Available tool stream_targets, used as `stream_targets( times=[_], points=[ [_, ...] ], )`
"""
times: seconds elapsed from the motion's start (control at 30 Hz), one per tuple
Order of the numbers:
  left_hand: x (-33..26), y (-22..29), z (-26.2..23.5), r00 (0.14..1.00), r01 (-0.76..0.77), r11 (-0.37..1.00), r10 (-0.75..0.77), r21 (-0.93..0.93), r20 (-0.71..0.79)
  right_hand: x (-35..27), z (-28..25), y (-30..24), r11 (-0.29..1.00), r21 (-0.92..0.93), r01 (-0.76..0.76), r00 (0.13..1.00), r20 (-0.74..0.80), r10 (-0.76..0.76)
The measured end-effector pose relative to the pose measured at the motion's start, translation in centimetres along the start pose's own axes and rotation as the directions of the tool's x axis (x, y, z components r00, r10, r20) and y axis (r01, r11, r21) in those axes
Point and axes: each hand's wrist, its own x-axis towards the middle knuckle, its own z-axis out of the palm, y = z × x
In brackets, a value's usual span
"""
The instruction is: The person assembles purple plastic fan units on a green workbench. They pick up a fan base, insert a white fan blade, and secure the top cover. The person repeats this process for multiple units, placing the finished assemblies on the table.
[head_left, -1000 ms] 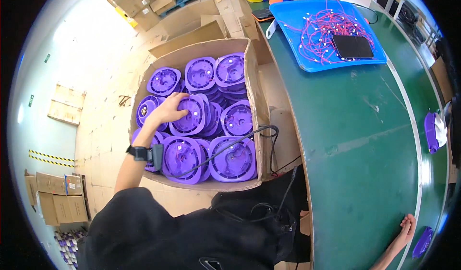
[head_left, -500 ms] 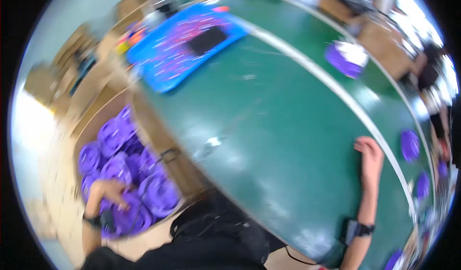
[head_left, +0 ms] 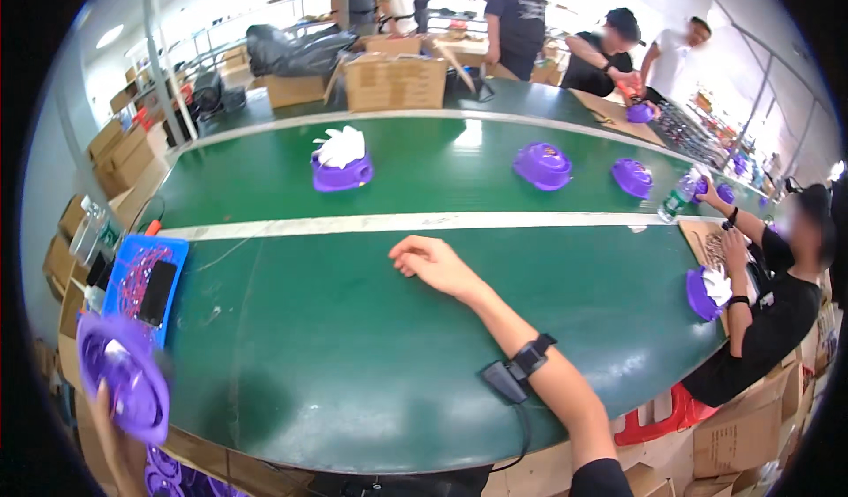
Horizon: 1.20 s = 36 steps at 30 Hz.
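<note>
One purple housing [head_left: 132, 384] is gripped by my left hand [head_left: 103, 409] near the blue tray [head_left: 179, 272]. I see my right hand [head_left: 433, 265] loosely half-curled, empty, over the green table [head_left: 344, 347].

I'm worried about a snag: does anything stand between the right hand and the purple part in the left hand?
Nothing visible does: between the right hand and the purple part in the left hand lies the green tabletop. The blue tray sits on the far side, its near end partly hidden behind the part.
</note>
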Motion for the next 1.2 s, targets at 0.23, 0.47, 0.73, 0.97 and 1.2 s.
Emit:
stream_targets(
  times=[0.23,0.47,0.73,0.97,1.2],
  points=[
    [7.8,0.4,31.6,0.924,0.084,0.944,0.045,-0.318,0.379,-1.1,0.6,-12.3,0.992,0.118,0.052,0.993,0.097,-0.064],
    [5.6,1.3,44.8,0.837,0.294,0.847,-0.004,-0.444,0.547,-2.3,-2.0,-19.8,0.982,-0.19,-0.01,0.959,-0.279,-0.044],
    [6.3,4.7,43.4,0.589,-0.434,0.872,0.466,-0.229,0.66,-2.0,-3.5,-17.6,0.994,-0.109,0.004,0.962,-0.272,-0.034],
    [7.7,8.1,39.4,0.5,-0.681,0.731,0.509,-0.045,0.701,-1.2,-1.2,-18.2,0.995,0.065,-0.075,0.996,-0.048,0.078],
    [7.9,8.6,38.7,0.336,-0.728,0.678,0.482,-0.101,0.809,-2.4,-0.7,-18.1,0.944,-0.302,0.134,0.947,0.321,-0.031]
  ],
)
